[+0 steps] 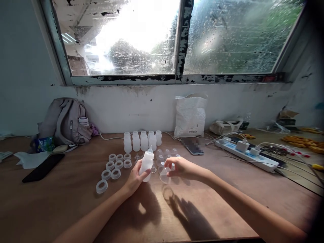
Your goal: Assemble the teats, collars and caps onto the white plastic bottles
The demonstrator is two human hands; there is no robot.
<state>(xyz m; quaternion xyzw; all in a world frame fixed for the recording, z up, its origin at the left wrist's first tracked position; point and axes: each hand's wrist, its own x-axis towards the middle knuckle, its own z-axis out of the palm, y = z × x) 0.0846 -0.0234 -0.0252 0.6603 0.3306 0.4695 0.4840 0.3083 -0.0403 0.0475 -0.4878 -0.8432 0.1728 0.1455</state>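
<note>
My left hand (pixel 135 177) is wrapped round a frosted white baby bottle (pixel 147 162), held upright above the table with a clear nipple (pixel 150 149) at its top. To its right, the fingers of my right hand (pixel 178 167) pinch a clear dome-shaped bottle cap (pixel 165 176), wide end down. More clear caps (pixel 167 153) stand just behind that hand, partly covered by it. Several frosted bottles (pixel 136 141) are grouped beyond my left hand. Left of the held bottle lie several white screw rings (pixel 106 174) in loose rows. Small clear nipples (pixel 137 157) are partly hidden behind the bottle.
A phone (pixel 192 146) lies before a white plastic bag (pixel 190 116) against the wall. On the right is a power strip (pixel 249 156) with chargers and cables. A grey backpack (pixel 64 121) and a black phone-like slab (pixel 43 167) occupy the left of the wooden table (pixel 207 209).
</note>
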